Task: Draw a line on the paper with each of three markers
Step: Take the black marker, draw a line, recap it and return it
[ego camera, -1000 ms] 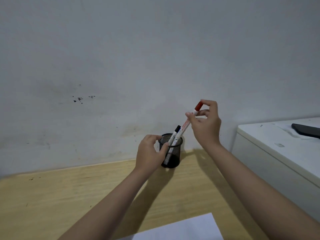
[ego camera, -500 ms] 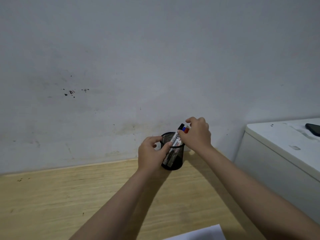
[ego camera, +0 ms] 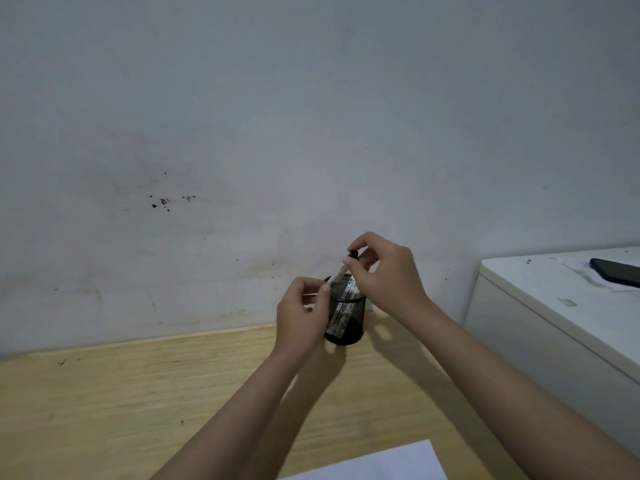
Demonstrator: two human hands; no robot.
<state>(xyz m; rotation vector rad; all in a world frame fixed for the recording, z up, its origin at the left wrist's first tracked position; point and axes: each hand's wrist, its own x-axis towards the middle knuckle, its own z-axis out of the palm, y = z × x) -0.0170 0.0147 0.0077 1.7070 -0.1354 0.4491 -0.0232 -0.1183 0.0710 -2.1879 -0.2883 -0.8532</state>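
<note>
While the left hand (ego camera: 301, 313) clasps the mesh cup (ego camera: 344, 318) at the desk's (ego camera: 138, 393) back edge, right hand (ego camera: 388, 275) fingertips pinch the black-capped marker (ego camera: 341, 270) — draw it straight up, cup braced.

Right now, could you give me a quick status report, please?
Left hand steadies mesh cup. Right hand pinches black-capped marker, partly in cup. Paper nearby, nothing blocking.

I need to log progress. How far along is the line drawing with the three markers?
Done: cannot tell; only a blank corner of the paper shows. In hand: the right hand pinches a black-capped marker at the mesh cup, which the left hand steadies. Left: unclear how many lines remain.
</note>
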